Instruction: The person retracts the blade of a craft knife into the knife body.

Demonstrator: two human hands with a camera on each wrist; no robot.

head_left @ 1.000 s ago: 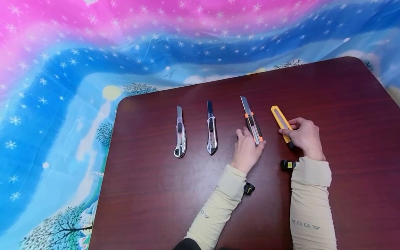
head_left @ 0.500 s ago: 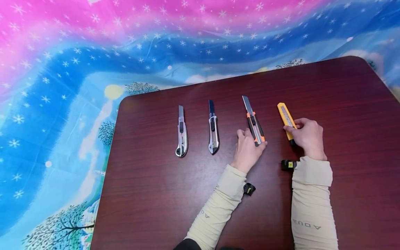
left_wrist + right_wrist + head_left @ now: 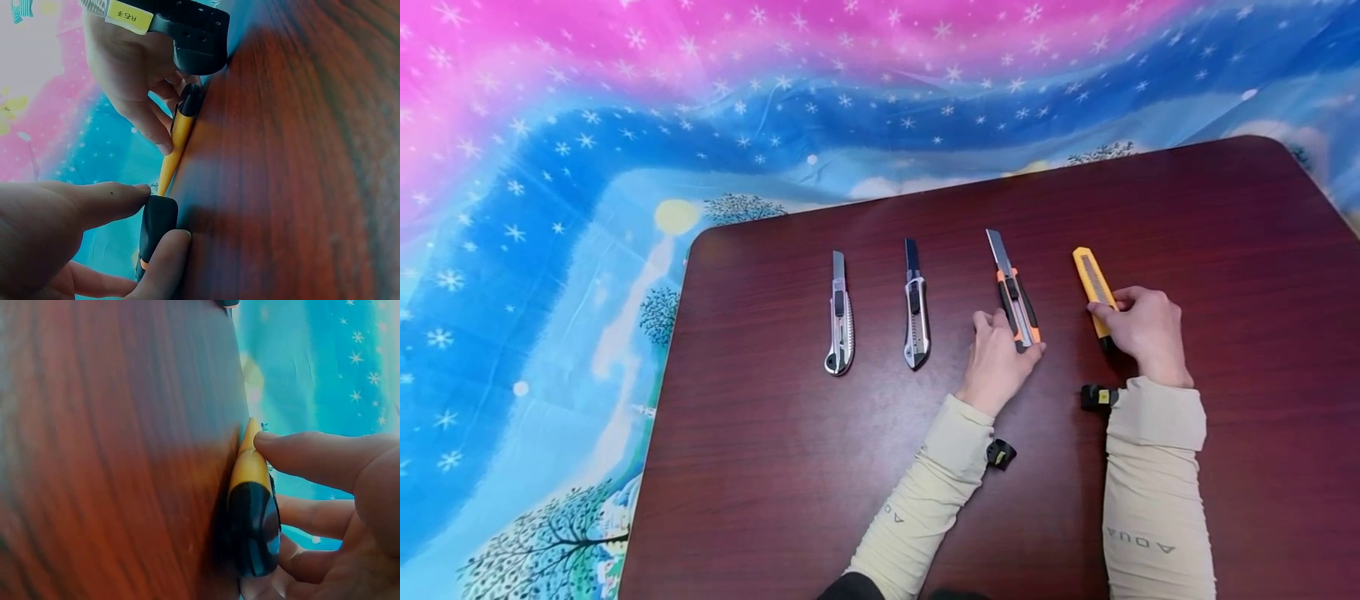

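My right hand point(image 3: 1148, 332) pinches the yellow utility knife point(image 3: 1092, 273) between thumb and fingers at its lower half. Its black end point(image 3: 253, 528) points toward me, close over the table in the right wrist view. At the lower end of an orange-and-black utility knife point(image 3: 1032, 310), blade out and pointing away, is my left hand point(image 3: 992, 362). The left wrist view has the left thumb and fingers on either side of that knife's black end point(image 3: 159, 222). Left of it lie two silver utility knives, one with a dark blade point(image 3: 916, 325), one with a grey blade point(image 3: 840, 333).
The dark red-brown table point(image 3: 775, 467) has rounded far corners. Behind it hangs a pink and blue snowflake cloth point(image 3: 880, 100). Both forearms wear cream sleeves, with a small black camera point(image 3: 1000, 454) at the left wrist and another camera point(image 3: 1099, 397) at the right.
My right hand has shifted the yellow utility knife slightly to the right and farther from me. The left hand stays at the orange-and-black knife. The head view has shifted a little.
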